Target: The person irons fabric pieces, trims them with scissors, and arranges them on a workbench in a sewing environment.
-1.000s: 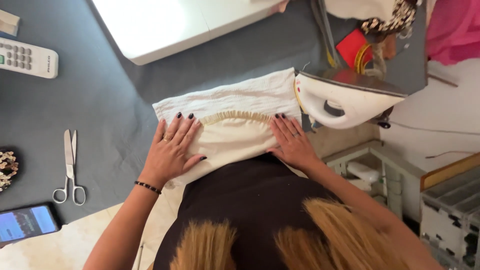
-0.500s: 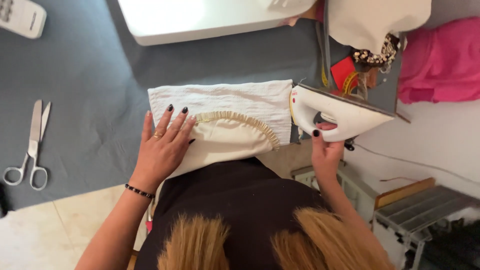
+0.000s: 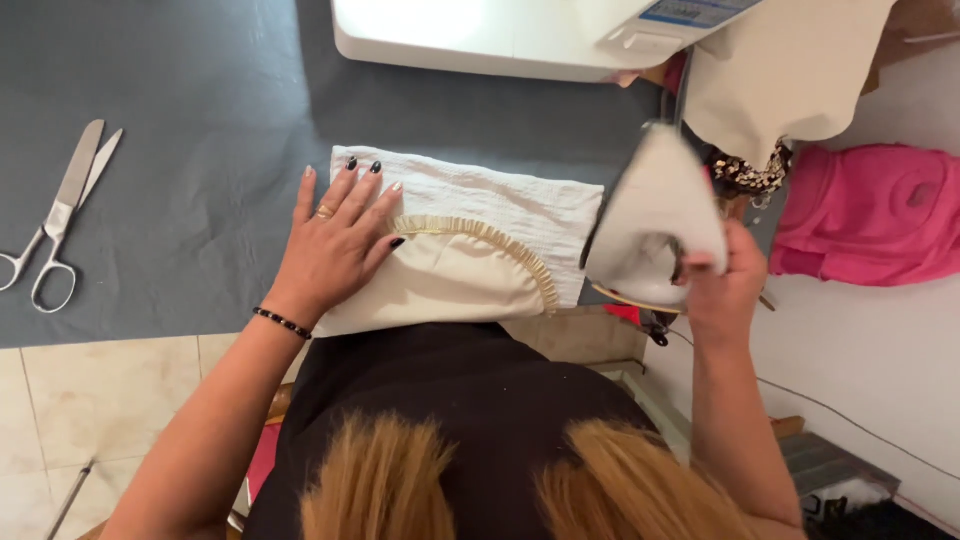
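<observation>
Cream fabric (image 3: 450, 285) with a pleated gold trim (image 3: 490, 240) along its curved edge lay on a white textured cloth (image 3: 500, 200), at the near edge of the grey table cover (image 3: 200, 200). The left hand (image 3: 335, 245) lay flat and open on the fabric's left part, fingers spread, pressing it down. The right hand (image 3: 725, 285) was closed around the handle of a white iron (image 3: 655, 215), held tilted in the air just right of the cloth. Scissors (image 3: 60, 215) lay well apart to the left. A white sewing machine (image 3: 500, 35) stood beyond the cloth, and a pink garment (image 3: 870, 210) lay to the right.
</observation>
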